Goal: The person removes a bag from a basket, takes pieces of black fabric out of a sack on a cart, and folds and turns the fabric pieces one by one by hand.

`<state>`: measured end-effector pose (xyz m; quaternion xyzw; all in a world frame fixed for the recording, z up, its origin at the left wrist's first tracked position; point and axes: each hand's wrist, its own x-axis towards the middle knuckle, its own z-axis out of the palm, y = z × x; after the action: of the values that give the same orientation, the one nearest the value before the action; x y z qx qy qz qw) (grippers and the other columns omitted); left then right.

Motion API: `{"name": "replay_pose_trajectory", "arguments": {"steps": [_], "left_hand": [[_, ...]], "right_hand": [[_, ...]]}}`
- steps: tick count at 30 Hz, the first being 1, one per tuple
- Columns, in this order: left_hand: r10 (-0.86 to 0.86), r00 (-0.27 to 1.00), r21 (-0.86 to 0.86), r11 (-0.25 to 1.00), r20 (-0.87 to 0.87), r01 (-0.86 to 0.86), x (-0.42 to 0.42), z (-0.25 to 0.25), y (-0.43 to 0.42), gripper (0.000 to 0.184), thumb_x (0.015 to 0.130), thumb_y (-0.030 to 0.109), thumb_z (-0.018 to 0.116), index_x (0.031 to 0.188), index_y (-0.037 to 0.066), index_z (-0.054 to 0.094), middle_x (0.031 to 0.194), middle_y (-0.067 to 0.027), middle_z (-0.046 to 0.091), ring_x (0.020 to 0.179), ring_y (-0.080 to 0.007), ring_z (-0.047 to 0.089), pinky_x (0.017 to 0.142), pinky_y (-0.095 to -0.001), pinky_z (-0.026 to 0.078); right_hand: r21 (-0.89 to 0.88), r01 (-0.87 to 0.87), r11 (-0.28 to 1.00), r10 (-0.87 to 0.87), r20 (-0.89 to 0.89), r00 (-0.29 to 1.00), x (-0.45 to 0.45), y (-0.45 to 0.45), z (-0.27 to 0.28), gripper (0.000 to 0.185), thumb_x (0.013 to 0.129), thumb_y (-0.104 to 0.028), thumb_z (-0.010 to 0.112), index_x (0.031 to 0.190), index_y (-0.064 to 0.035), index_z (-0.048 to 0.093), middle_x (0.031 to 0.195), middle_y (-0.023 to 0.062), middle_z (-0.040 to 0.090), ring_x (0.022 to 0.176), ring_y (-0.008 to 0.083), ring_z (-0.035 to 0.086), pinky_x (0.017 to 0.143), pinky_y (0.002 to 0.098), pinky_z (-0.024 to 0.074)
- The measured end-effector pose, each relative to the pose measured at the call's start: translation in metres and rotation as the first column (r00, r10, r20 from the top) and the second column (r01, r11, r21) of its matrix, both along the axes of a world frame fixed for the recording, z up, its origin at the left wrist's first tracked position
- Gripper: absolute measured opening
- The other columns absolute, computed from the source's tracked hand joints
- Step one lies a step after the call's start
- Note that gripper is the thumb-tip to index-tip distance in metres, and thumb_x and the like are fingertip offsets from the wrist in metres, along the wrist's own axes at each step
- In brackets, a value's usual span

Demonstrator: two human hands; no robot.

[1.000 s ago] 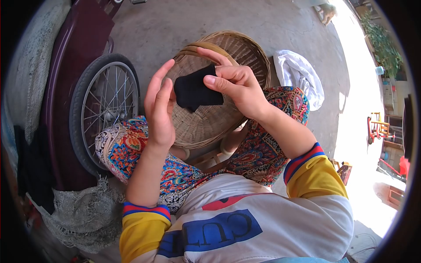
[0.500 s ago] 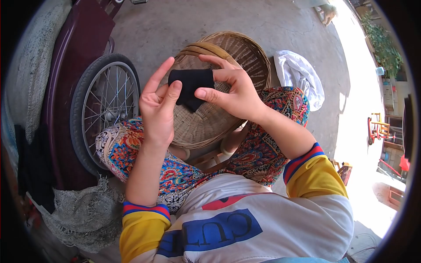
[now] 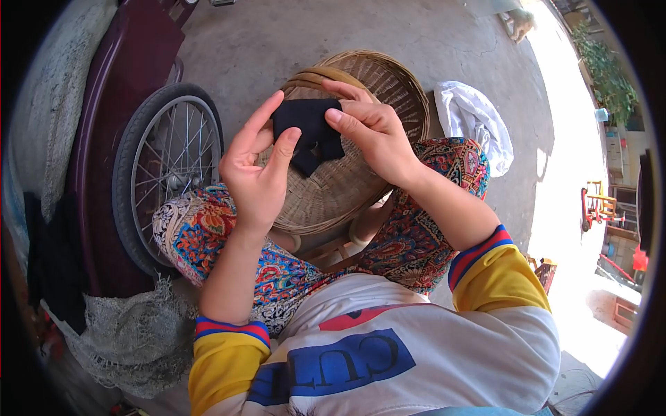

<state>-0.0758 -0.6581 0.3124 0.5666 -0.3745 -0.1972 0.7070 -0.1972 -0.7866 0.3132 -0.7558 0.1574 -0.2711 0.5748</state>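
A small piece of black cloth (image 3: 304, 119) is stretched between my two hands, above a round wicker basket (image 3: 326, 197). Two short flaps hang from its lower edge with a small gap between them; I cannot tell which kind of garment it is. At its left edge my left hand (image 3: 258, 170) pinches it between thumb and fingers, with the index finger pointing up. My right hand (image 3: 378, 135) grips the upper right corner, thumb on the front and other fingers behind. The fingertips behind the cloth are hidden.
Another wicker basket (image 3: 406, 97) stands behind the first. White cloth (image 3: 472, 125) lies on the concrete floor to the right. On the left are a spoked wheel (image 3: 166, 173) and a maroon cart body (image 3: 104, 139), with a frayed woven sack (image 3: 139, 340) below.
My right thumb has moved up onto the cloth's upper corner. The cloth is spread wider, and its two lower flaps now show apart. My left hand has shifted slightly right.
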Motion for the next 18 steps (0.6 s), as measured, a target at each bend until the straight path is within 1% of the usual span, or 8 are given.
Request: {"name": "replay_pose_trajectory", "arguments": {"steps": [2,3,5,7,8,13,17,18], "left_hand": [[0.087,0.975,0.163,0.979,0.205,-0.122,0.006,0.003,0.0,0.033,0.089,0.007,0.062,0.119,-0.005,0.056,0.088,-0.0115,0.069,0.085,-0.0106,0.062,0.083,-0.0246,0.046],[0.087,0.975,0.165,0.979,0.204,-0.122,0.012,0.001,0.0,0.033,0.089,0.007,0.062,0.119,-0.005,0.056,0.088,-0.0115,0.069,0.085,-0.0106,0.062,0.083,-0.0246,0.046],[0.243,0.933,0.167,0.942,0.265,-0.292,0.029,-0.004,-0.001,0.028,0.091,0.011,0.059,0.114,-0.004,0.059,0.075,-0.0084,0.068,0.079,-0.0103,0.062,0.08,-0.0266,0.046],[0.289,0.937,0.131,0.939,0.197,-0.317,0.042,-0.008,0.0,0.026,0.091,0.011,0.058,0.112,-0.004,0.059,0.073,-0.0076,0.067,0.079,-0.0108,0.062,0.08,-0.027,0.047],[0.337,0.933,0.095,0.932,0.125,-0.349,0.047,-0.008,0.0,0.024,0.092,0.012,0.056,0.11,-0.003,0.06,0.071,-0.0067,0.066,0.078,-0.0113,0.062,0.079,-0.0274,0.047],[0.405,0.906,0.064,0.908,0.119,-0.414,0.049,0.009,0.01,0.023,0.092,0.008,0.055,0.112,-0.003,0.058,0.071,-0.0064,0.064,0.077,-0.0121,0.063,0.077,-0.0264,0.047],[0.506,0.816,0.006,0.849,0.28,-0.528,0.042,0.055,0.053,0.024,0.089,0.003,0.058,0.111,-0.003,0.059,0.069,-0.0028,0.061,0.072,-0.0102,0.061,0.076,-0.0263,0.047],[0.569,0.722,-0.037,0.795,0.394,-0.606,0.04,0.063,0.07,0.023,0.087,0.003,0.059,0.11,-0.003,0.06,0.069,-0.0026,0.061,0.07,-0.0097,0.06,0.076,-0.0264,0.047]], "right_hand": [[0.021,0.015,1.0,-0.012,-0.106,0.994,0.003,-0.009,-0.006,0.028,0.089,-0.026,0.062,0.088,0.0011,0.069,0.104,0.0136,0.065,0.122,0.0238,0.046,0.096,0.0366,0.0365],[0.023,0.014,1.0,-0.012,-0.107,0.994,0.003,-0.015,-0.009,0.028,0.089,-0.026,0.062,0.088,0.0011,0.069,0.104,0.0136,0.065,0.122,0.0238,0.046,0.096,0.0366,0.0365],[-0.382,0.182,0.906,-0.324,-0.351,0.879,0.003,-0.027,-0.015,0.03,0.084,-0.035,0.065,0.085,-0.0055,0.071,0.085,0.0093,0.069,0.117,0.0329,0.049,0.093,0.0427,0.0388],[-0.737,0.202,0.646,-0.513,-0.223,0.829,0.002,-0.037,-0.023,0.025,0.079,-0.033,0.067,0.083,-0.0084,0.071,0.08,0.0059,0.069,0.104,0.0309,0.057,0.087,0.0391,0.0418],[-0.724,0.222,0.653,-0.526,-0.223,0.821,0.002,-0.042,-0.021,0.023,0.079,-0.031,0.067,0.082,-0.0083,0.071,0.079,0.0061,0.068,0.099,0.0299,0.058,0.085,0.0396,0.0427],[-0.612,0.232,0.756,-0.454,-0.236,0.859,0.002,-0.046,-0.019,0.019,0.079,-0.024,0.067,0.084,-0.0057,0.069,0.086,0.0101,0.068,0.088,0.0284,0.062,0.08,0.0379,0.0476],[-0.652,0.238,0.72,-0.383,-0.087,0.92,0.006,-0.04,-0.019,0.015,0.077,-0.021,0.066,0.081,-0.0068,0.068,0.083,0.0089,0.067,0.085,0.0287,0.061,0.076,0.0411,0.0473],[-0.64,0.231,0.733,-0.366,-0.084,0.927,0.006,-0.037,-0.015,0.014,0.077,-0.019,0.067,0.081,-0.0062,0.068,0.083,0.009,0.067,0.086,0.0292,0.061,0.076,0.0405,0.0478]]}}
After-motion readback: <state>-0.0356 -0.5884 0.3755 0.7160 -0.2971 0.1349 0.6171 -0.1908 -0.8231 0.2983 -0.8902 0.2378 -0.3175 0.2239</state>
